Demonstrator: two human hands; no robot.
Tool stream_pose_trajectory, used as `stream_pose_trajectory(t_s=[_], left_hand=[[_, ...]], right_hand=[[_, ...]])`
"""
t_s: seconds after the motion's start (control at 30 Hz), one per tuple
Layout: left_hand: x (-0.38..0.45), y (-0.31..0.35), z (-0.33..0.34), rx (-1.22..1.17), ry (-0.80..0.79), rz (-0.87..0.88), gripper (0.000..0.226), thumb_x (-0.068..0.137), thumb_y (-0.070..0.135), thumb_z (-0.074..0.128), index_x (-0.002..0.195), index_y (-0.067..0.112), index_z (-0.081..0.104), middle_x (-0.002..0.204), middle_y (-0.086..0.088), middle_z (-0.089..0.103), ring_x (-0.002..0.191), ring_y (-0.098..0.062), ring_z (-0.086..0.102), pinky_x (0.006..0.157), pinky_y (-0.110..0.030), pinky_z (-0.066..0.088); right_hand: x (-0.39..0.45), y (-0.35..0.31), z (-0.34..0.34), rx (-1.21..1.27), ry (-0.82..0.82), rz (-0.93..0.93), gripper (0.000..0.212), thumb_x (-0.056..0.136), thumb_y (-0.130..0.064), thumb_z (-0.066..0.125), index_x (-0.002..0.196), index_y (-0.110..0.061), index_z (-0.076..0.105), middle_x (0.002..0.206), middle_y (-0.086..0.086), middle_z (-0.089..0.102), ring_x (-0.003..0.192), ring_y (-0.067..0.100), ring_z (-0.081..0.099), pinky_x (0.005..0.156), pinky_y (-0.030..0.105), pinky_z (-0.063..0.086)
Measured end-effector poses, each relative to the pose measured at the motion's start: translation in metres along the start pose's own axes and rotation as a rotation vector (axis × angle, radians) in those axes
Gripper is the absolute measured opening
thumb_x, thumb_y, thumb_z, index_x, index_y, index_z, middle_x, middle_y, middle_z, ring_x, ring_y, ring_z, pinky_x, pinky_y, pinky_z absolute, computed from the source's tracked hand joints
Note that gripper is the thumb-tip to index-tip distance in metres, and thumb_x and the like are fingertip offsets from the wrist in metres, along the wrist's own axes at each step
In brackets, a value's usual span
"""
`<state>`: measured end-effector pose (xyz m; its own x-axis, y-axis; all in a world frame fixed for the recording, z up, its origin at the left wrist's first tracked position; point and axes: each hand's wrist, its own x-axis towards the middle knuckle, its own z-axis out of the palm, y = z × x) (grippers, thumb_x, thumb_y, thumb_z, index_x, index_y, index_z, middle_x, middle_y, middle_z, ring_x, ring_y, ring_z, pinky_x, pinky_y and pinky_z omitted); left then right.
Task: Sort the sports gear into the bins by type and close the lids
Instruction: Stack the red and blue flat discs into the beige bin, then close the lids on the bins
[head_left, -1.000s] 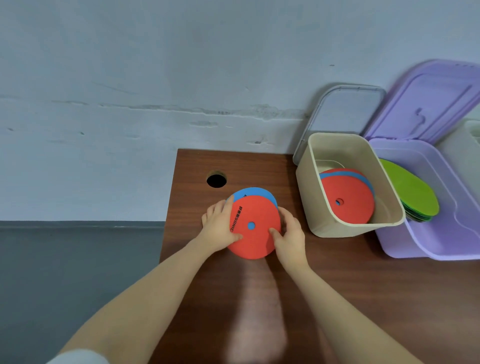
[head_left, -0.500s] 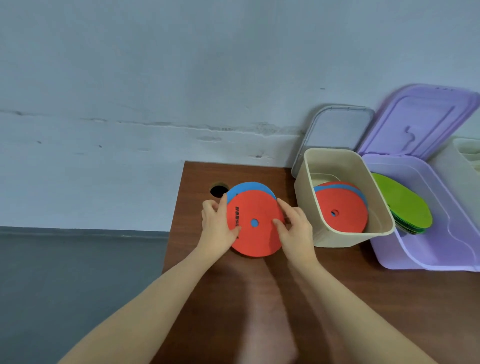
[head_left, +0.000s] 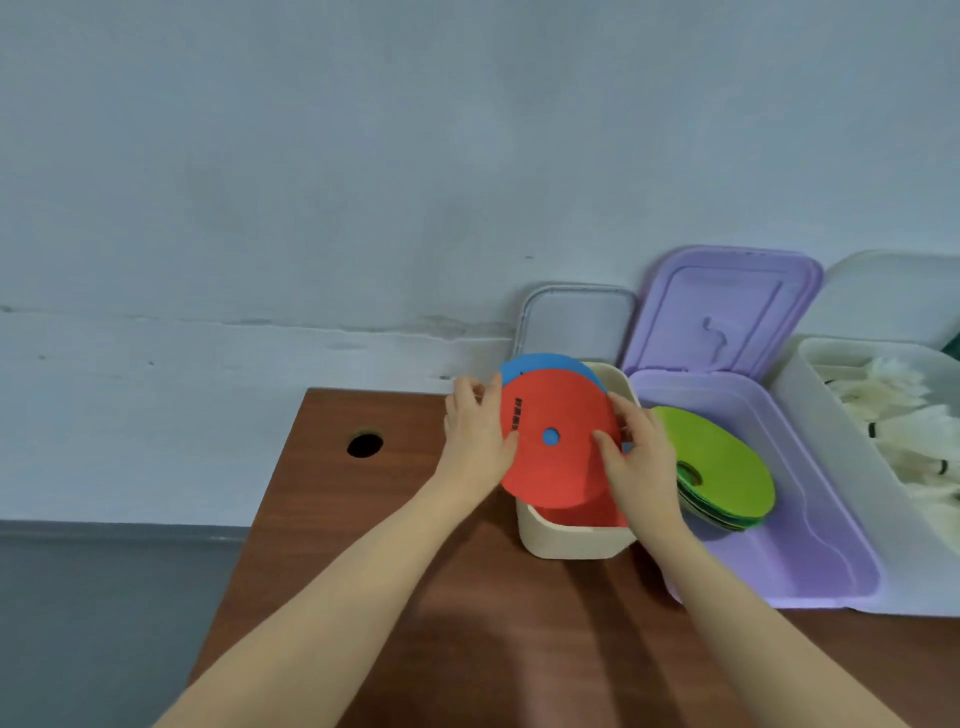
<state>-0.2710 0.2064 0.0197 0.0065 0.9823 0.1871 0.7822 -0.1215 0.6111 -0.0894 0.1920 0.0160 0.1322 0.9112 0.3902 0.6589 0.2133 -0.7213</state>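
Brown table (head_left: 395, 545): left hand (head_left: 475, 441) and right hand (head_left: 636, 462) grip red disc (head_left: 556, 436) between them, over beige bin (head_left: 571, 540).

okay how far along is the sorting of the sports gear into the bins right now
Done: green discs lie in the purple bin. In hand: left hand and right hand hold red and blue discs over the beige bin. Left: dropping them in and closing the lids, all open.
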Motion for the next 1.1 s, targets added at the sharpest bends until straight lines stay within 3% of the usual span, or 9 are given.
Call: stream_pose_trajectory(t_s=[0.2,0.37,0.47,0.67,0.77,0.97,1.1], left_hand=[[0.018,0.035,0.042,0.076,-0.025,-0.021,0.063,0.084,0.016,0.06,0.141,0.013,0.032,0.12,-0.01,0.033,0.107,-0.028,0.037,0.098,-0.036,0.035],[0.016,0.036,0.061,0.445,-0.15,-0.038,0.054,0.089,0.034,0.051,0.137,0.015,0.036,0.131,-0.008,0.039,0.113,-0.031,0.038,0.092,-0.038,0.033],[0.009,0.033,0.068,0.521,-0.18,-0.046,0.055,0.091,0.04,0.045,0.14,0.017,0.032,0.136,-0.006,0.039,0.12,-0.03,0.035,0.095,-0.038,0.032],[0.025,0.04,0.059,0.526,-0.132,0.048,0.054,0.092,0.036,0.043,0.141,0.014,0.032,0.142,-0.007,0.035,0.126,-0.028,0.033,0.099,-0.038,0.03],[0.044,0.05,0.048,0.511,-0.099,0.068,0.057,0.094,0.034,0.042,0.144,0.014,0.025,0.149,-0.01,0.024,0.131,-0.031,0.028,0.105,-0.039,0.024],[0.096,0.064,0.027,0.497,-0.024,0.058,0.066,0.095,0.04,0.04,0.149,0.017,0.009,0.154,-0.017,0.007,0.133,-0.038,0.024,0.106,-0.046,0.024],[0.118,0.058,0.03,0.465,-0.054,0.012,0.072,0.096,0.047,0.035,0.149,0.022,-0.005,0.155,-0.018,-0.001,0.135,-0.041,0.019,0.108,-0.049,0.022]], right_hand=[[0.016,0.051,-0.022,-0.035,-0.08,0.103,0.038,0.079,-0.01,0.066,0.115,-0.013,0.056,0.098,0.009,0.063,0.088,0.028,0.058,0.078,0.037,0.045],[0.017,0.078,-0.022,-0.53,-0.276,0.133,0.044,0.085,-0.036,0.06,0.124,-0.019,0.052,0.118,0.011,0.051,0.108,0.034,0.046,0.091,0.042,0.033],[0.012,0.089,-0.019,-0.581,-0.332,0.11,0.048,0.089,-0.044,0.051,0.133,-0.026,0.045,0.126,0.009,0.043,0.114,0.033,0.04,0.093,0.041,0.03],[0.031,0.088,-0.026,-0.442,-0.268,-0.028,0.039,0.087,-0.031,0.055,0.124,-0.019,0.055,0.118,0.011,0.052,0.106,0.035,0.048,0.087,0.042,0.035],[0.058,0.079,-0.033,-0.392,-0.249,-0.1,0.041,0.088,-0.027,0.055,0.128,-0.017,0.052,0.128,0.013,0.051,0.111,0.036,0.049,0.089,0.043,0.037],[0.13,0.058,-0.036,-0.494,-0.13,-0.276,0.051,0.077,-0.026,0.051,0.125,-0.01,0.055,0.136,0.016,0.049,0.122,0.033,0.049,0.096,0.05,0.034],[0.159,0.056,-0.023,-0.693,-0.121,-0.399,0.058,0.071,-0.029,0.063,0.125,-0.012,0.055,0.131,0.015,0.054,0.119,0.031,0.053,0.099,0.049,0.024]])
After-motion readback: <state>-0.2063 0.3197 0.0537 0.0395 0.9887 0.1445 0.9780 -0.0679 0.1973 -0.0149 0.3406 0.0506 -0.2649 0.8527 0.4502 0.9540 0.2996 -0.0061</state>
